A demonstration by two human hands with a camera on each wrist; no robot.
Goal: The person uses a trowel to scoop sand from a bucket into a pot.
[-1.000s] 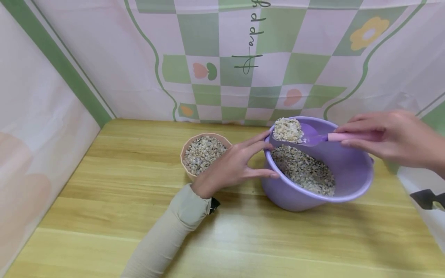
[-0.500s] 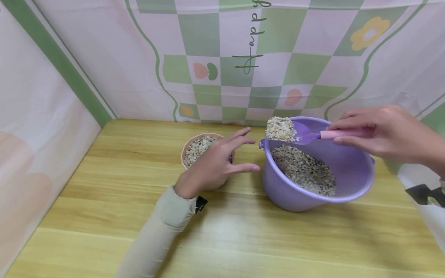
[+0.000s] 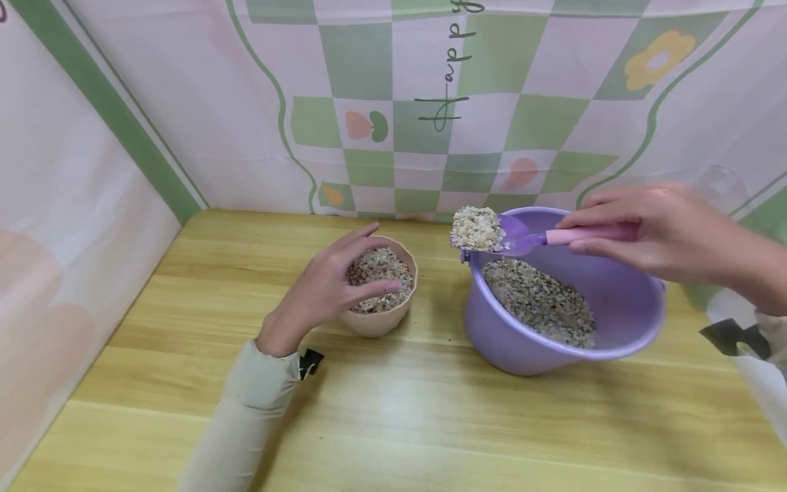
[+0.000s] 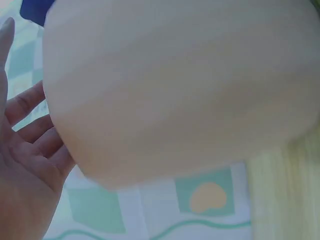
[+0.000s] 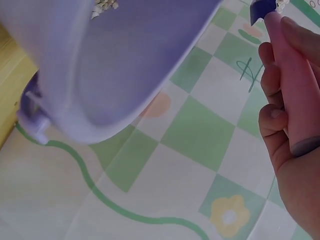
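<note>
My right hand (image 3: 660, 232) grips the pink handle of a small purple hand trowel (image 3: 519, 238), held level above the bucket. A mound of pale gravel (image 3: 476, 229) lies on its blade, which reaches past the bucket's left rim. The lilac bucket (image 3: 501, 342) holds more gravel (image 3: 544, 301). To its left stands a peach faceted pot (image 3: 374, 324), filled with gravel (image 3: 387, 263) close to the rim. Spread around the pot's left side is my left hand (image 3: 316, 287), its thumb overlapping the pot in the head view. The left wrist view shows these relaxed fingers (image 4: 37, 135) beside the pot wall.
Both pot and bucket stand on a light wooden table (image 3: 381, 417). A green-and-white checked cloth (image 3: 424, 123) hangs right behind them, and another white cloth (image 3: 80, 205) borders the table at left. The bucket's handle joint (image 3: 465, 257) juts out at its left rim.
My left hand has left the bucket rim and moved left to the pot. My right hand has carried the loaded trowel left, so its blade now extends beyond the bucket's rim.
</note>
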